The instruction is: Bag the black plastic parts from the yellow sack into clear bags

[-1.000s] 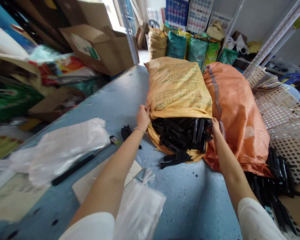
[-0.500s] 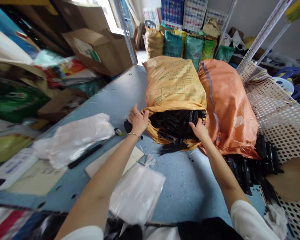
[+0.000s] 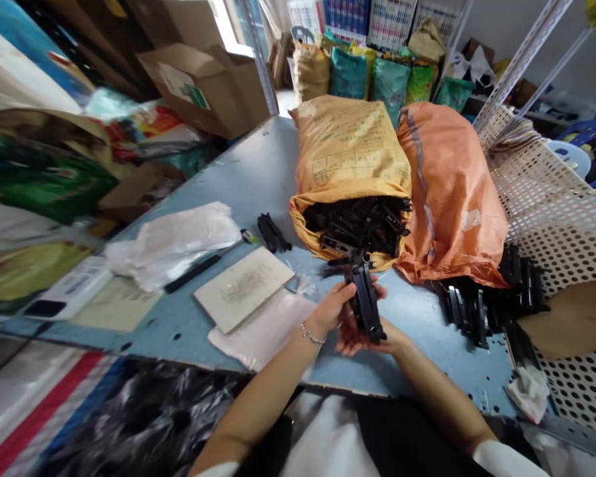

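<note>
Several long black plastic parts [image 3: 365,301] are bunched together between my two hands, close to the table's front edge. My left hand [image 3: 334,306] wraps them from the left, its thumb across the upper side. From below and the right, my right hand [image 3: 360,341] cradles the lower end, partly hidden by the bunch. Just beyond lies a yellow woven sack [image 3: 355,149], its mouth open towards me and full of more such parts. A pair of similar black pieces [image 3: 274,232] rests on the table left of the sack's mouth.
An orange sack [image 3: 451,192] lies to the right, black parts [image 3: 469,308] spilling from it. On the blue table [image 3: 248,156] are a whitish board [image 3: 246,288], clear plastic bags [image 3: 179,242] and a white device [image 3: 69,291]. A perforated panel [image 3: 571,225] stands at right.
Both hands have drawn back from the yellow sack's mouth towards my body and come together around a bunch of black parts. The pair of pieces on the left is now uncovered.
</note>
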Action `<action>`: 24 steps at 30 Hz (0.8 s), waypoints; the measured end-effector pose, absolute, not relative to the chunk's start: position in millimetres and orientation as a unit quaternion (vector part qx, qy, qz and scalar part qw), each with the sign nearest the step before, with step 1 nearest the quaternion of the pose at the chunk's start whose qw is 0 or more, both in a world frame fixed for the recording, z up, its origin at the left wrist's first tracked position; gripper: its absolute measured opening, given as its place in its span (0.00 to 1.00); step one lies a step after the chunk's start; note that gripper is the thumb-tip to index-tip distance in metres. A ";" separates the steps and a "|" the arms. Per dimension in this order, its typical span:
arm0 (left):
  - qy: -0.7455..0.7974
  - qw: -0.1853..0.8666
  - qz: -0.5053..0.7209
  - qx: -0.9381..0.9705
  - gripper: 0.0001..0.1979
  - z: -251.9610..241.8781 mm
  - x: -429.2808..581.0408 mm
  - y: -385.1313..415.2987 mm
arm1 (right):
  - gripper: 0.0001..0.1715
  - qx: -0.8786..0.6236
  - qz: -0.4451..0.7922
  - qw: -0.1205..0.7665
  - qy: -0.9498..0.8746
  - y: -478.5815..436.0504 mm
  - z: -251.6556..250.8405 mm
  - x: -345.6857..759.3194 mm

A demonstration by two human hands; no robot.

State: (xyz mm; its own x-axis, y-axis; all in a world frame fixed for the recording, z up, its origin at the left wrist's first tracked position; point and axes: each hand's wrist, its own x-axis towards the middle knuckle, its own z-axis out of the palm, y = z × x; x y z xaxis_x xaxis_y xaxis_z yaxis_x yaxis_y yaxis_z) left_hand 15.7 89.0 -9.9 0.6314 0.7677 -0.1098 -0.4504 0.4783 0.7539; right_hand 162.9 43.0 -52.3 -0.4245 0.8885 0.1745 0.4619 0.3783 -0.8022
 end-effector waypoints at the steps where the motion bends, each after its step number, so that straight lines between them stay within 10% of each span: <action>1: 0.234 0.829 0.374 0.345 0.31 -9.5 13.6 78.9 | 0.27 -0.452 0.391 0.330 -0.731 33.5 -51.0 166.1; 10: 0.368 0.770 0.355 0.380 0.21 -12.2 3.3 29.7 | 0.20 -0.479 0.089 0.256 -0.835 32.2 11.0 205.2; 18: 0.429 0.715 0.411 0.369 0.23 -25.3 2.3 27.2 | 0.33 -0.485 0.407 0.298 -0.714 25.2 -5.0 172.3; 24: 0.409 0.767 0.401 0.289 0.27 -17.2 -0.5 38.9 | 0.28 -0.408 0.250 0.166 -0.862 -12.0 -8.8 156.6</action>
